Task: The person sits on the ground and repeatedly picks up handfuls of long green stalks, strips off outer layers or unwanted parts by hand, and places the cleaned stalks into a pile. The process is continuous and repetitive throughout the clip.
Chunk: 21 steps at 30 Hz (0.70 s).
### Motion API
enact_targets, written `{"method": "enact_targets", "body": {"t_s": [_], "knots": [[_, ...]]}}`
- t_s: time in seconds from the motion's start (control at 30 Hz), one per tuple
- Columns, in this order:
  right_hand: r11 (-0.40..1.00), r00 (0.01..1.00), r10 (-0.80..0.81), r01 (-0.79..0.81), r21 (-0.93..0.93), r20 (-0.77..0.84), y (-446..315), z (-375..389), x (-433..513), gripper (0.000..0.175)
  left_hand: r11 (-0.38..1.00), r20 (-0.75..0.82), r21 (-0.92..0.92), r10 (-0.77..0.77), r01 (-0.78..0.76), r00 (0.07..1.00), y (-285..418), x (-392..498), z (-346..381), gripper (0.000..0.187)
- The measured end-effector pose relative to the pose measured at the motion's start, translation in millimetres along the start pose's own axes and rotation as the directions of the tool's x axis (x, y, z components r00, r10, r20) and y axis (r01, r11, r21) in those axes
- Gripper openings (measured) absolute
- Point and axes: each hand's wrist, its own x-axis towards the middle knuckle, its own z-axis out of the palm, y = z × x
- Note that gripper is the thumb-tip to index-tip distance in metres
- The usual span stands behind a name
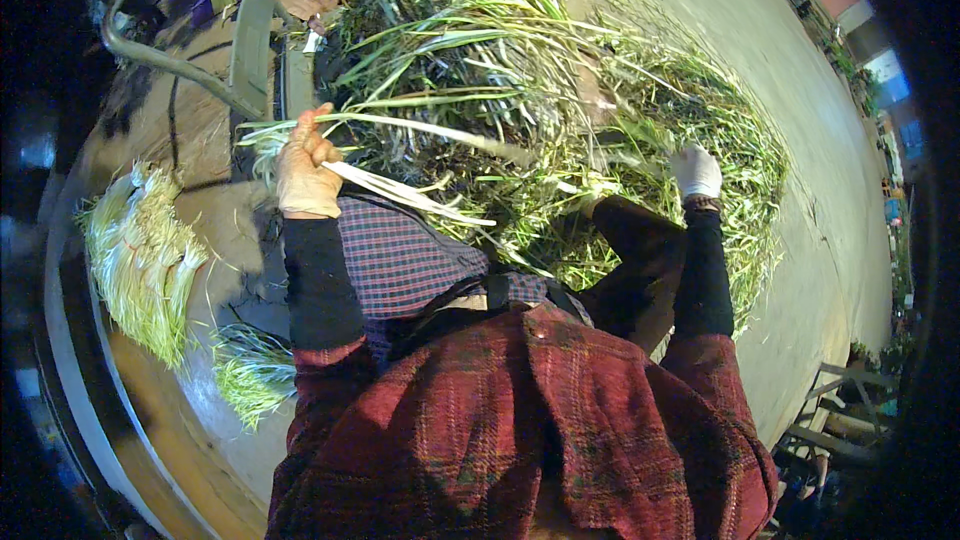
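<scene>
My left hand (pixel 307 165), in a soiled pale glove, grips a few long white-stemmed green stalks (pixel 409 195). Their pale ends point right, over my checked apron (pixel 401 255). On the other side my right hand (pixel 696 169), in a white glove, is curled and slightly blurred above loose leaf trimmings (pixel 720 120). Whether its fingers hold any leaf cannot be made out. Before me rises a large heap of long green stalks and leaves (pixel 465 37), reaching around my knee.
Tied bundles of pale-stemmed greens (pixel 142 255) lie on the floor at left. Closer to my left arm is another bunch (pixel 255 371). A bent metal tube frame with a flat panel (pixel 251 45) stands at upper left. Concrete floor (pixel 810 187) stretches right, towards a wooden frame (pixel 840 420).
</scene>
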Motion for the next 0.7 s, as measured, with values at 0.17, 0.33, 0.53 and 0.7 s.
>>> {"method": "enact_targets", "body": {"t_s": [0.17,0.33,0.53,0.7], "knots": [[0.762,0.860,-0.500,0.494,0.419,-0.104,-77.6,-25.4,-32.7,0.030,0.961,0.217,0.275,-0.077,0.014,0.973,-38.7,-31.7,24.5,0.036],[0.276,0.527,-0.847,0.331,0.902,0.065,-206.6,-20.0,-90.7,0.031,0.911,0.295,0.409,-0.193,0.059,0.936,-57.3,-58.0,47.9,0.038],[0.002,0.551,-0.796,-0.413,0.911,0.252,-242.8,-10.1,-121.1,0.023,0.898,0.076,0.423,-0.163,0.116,0.984,-58.4,-65.2,36.5,0.041],[0.153,0.336,-0.891,-0.409,0.900,0.304,-224.9,-3.3,-114.9,0.037,0.847,0.205,0.512,-0.284,0.145,0.937,-69.8,-67.8,20.1,0.026]]}}
